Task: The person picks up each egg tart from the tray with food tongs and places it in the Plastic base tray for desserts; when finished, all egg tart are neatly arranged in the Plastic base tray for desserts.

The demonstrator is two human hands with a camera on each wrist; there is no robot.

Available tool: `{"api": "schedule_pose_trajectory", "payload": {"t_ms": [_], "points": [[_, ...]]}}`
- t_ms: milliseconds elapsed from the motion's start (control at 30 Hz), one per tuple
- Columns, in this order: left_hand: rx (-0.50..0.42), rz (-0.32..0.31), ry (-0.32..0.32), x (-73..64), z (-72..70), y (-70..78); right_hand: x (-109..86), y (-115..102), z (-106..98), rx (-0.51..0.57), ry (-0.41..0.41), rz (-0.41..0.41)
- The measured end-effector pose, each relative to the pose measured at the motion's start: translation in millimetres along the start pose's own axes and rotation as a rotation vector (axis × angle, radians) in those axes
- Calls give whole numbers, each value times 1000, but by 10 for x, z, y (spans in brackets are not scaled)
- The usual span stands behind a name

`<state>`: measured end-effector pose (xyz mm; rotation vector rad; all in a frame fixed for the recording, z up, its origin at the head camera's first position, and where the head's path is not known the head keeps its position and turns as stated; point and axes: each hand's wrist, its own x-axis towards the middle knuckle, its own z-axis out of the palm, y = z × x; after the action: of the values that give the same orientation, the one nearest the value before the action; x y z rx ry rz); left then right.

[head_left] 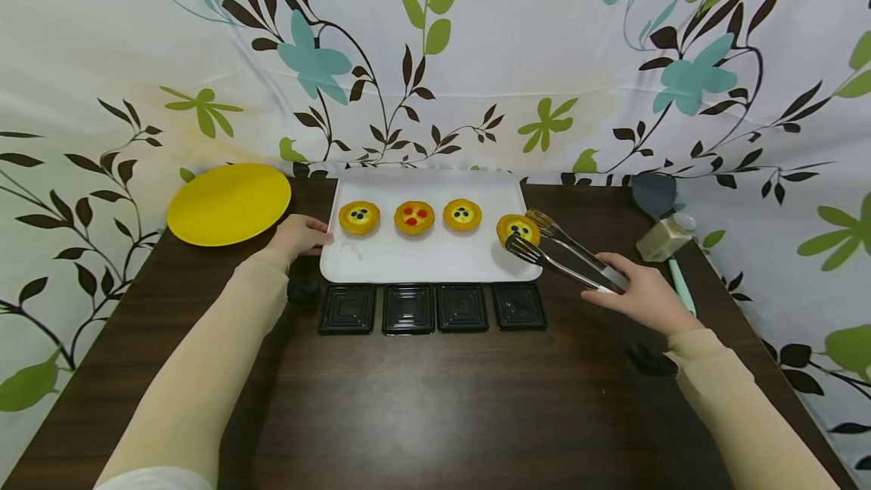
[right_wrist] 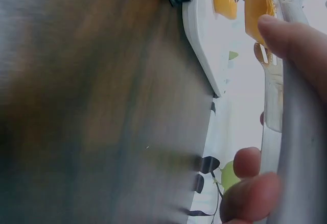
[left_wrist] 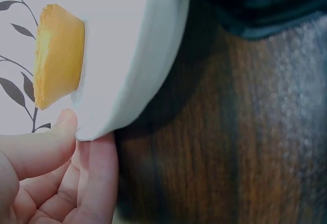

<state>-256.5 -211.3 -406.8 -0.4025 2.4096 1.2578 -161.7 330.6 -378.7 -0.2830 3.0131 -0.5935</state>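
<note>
At centre-left of the head view, the left hand (head_left: 298, 237) pinches the white tray (head_left: 435, 259), probably steadying it; centre-right, the right hand (head_left: 643, 295) has fingers (right_wrist: 253, 196) clamped on tongs (head_left: 615, 277) that straddle a tart (head_left: 516, 227). Only the left wrist view shows the thumb (left_wrist: 43, 145) above the rim (left_wrist: 104, 127), fingers beneath.

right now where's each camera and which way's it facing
Head: on the head, facing forward and down at the white tray; left hand, right hand and sleeves show.
Left wrist: on that wrist, facing the tray's edge; left hand partly shows.
Right wrist: on that wrist, facing the tongs around a tart; right hand partly shows.
Head and right wrist share the tongs and that tart.
</note>
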Motion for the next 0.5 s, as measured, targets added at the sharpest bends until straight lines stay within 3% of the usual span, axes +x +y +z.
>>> {"api": "schedule_pose_trajectory", "payload": {"t_ms": [500], "points": [[7, -25, 16, -22, 9, 22, -491, 86, -3, 15, -69, -34]]}}
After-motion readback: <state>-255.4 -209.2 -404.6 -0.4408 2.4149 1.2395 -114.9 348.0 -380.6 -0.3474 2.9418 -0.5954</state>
